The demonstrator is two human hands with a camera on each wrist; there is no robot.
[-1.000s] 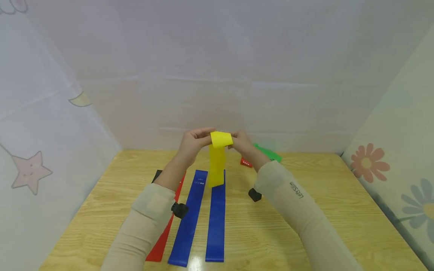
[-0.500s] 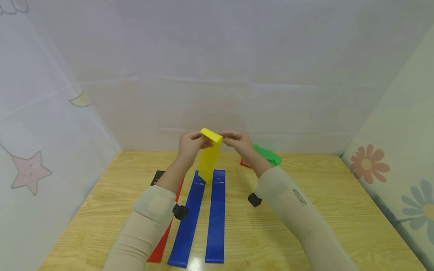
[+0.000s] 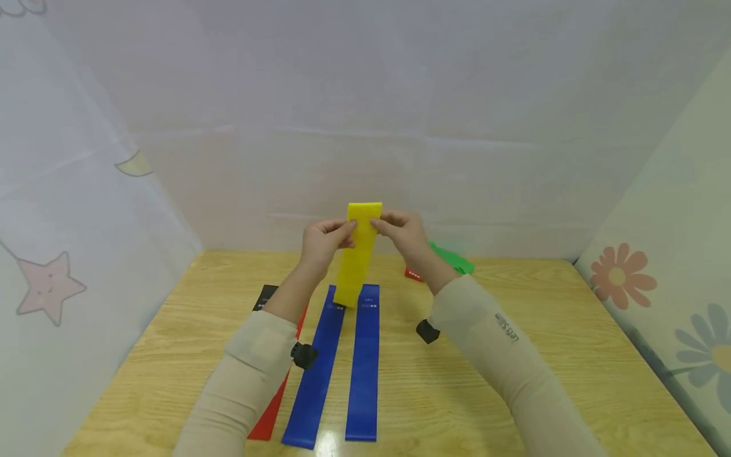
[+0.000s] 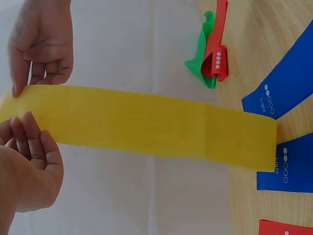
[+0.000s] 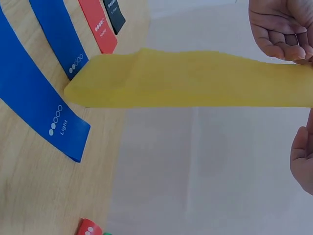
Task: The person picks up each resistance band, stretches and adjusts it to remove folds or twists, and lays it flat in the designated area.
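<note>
A yellow elastic band [image 3: 356, 254] hangs upright above the wooden table [image 3: 514, 393]. My left hand [image 3: 327, 238] pinches its left edge near the top, and my right hand [image 3: 400, 230] pinches the right edge opposite. The band's lower end hovers just over the far ends of two blue bands [image 3: 363, 362]. In the left wrist view the yellow band [image 4: 146, 122] stretches flat between the left hand [image 4: 27, 161] and the right hand [image 4: 41, 49]. The right wrist view shows the yellow band [image 5: 195, 81], with the right hand [image 5: 302, 152] at the frame's edge.
Two blue bands, a red band [image 3: 271, 409] and a black band [image 3: 264, 297] lie side by side on the table's left half. A green band [image 3: 452, 259] and a folded red band [image 3: 414, 274] lie crumpled at the back right. White cloth walls enclose the table.
The yellow band's folded-over top has been straightened, so it now stands flat and upright above the fingers. Both hands rose slightly and the band's lower end lifted.
</note>
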